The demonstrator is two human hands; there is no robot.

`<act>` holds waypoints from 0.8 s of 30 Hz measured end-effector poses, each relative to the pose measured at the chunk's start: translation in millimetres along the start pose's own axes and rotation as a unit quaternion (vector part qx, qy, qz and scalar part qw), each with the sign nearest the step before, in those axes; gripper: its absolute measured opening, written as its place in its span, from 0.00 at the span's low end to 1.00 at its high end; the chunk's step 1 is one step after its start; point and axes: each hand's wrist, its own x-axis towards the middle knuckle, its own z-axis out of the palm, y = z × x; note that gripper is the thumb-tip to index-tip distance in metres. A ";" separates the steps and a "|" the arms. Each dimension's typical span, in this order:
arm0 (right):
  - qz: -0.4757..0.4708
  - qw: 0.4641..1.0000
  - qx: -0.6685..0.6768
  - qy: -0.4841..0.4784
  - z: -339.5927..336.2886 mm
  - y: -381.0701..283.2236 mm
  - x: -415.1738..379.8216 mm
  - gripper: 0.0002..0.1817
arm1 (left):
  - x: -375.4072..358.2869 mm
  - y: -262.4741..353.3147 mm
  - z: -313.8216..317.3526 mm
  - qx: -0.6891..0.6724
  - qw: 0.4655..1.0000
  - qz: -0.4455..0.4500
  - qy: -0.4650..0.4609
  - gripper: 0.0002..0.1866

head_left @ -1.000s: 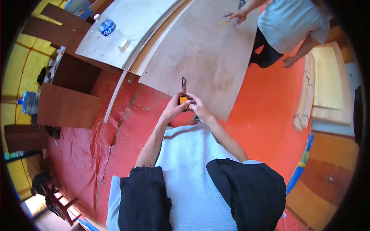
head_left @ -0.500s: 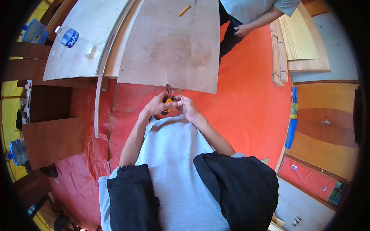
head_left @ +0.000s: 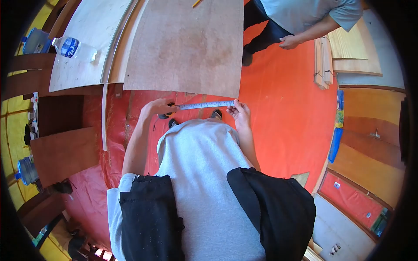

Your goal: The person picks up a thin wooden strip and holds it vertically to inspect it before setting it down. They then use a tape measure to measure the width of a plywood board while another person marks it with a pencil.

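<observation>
My left hand (head_left: 158, 107) is closed around the case of a tape measure, most of it hidden by the fingers. From there the pale blade (head_left: 204, 105) runs level to the right. My right hand (head_left: 240, 112) pinches the blade's free end between thumb and finger. Both hands are in front of my body, just short of the near edge of a plywood sheet (head_left: 185, 52). A gap separates the blade from that edge.
A pencil (head_left: 197, 3) lies on the plywood. A plastic bottle (head_left: 72, 48) lies on the white board (head_left: 98, 26) at left. Another person (head_left: 300, 21) stands beyond the sheet's right side. Bundled wood strips (head_left: 323, 63) are farther right, on the red floor covering (head_left: 283, 126).
My hands were together at the tape measure; now they are apart, with blade drawn out between them. The left hand moved left, the right hand right. The view has shifted slightly.
</observation>
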 end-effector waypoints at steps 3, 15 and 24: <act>-0.006 0.999 -0.014 0.028 -8.4 -4.3 10.0 0.14 | 10.6 -13.8 -10.5 0.015 0.998 -0.056 -0.007 0.25; 0.042 0.993 -0.109 0.013 -15.7 -1.5 34.3 0.17 | -36.7 -122.9 -69.4 0.092 0.977 -0.096 0.164 0.19; -0.014 0.989 -0.147 0.028 -10.5 2.8 37.3 0.12 | -37.1 -203.8 -72.2 0.168 0.927 -0.009 0.335 0.11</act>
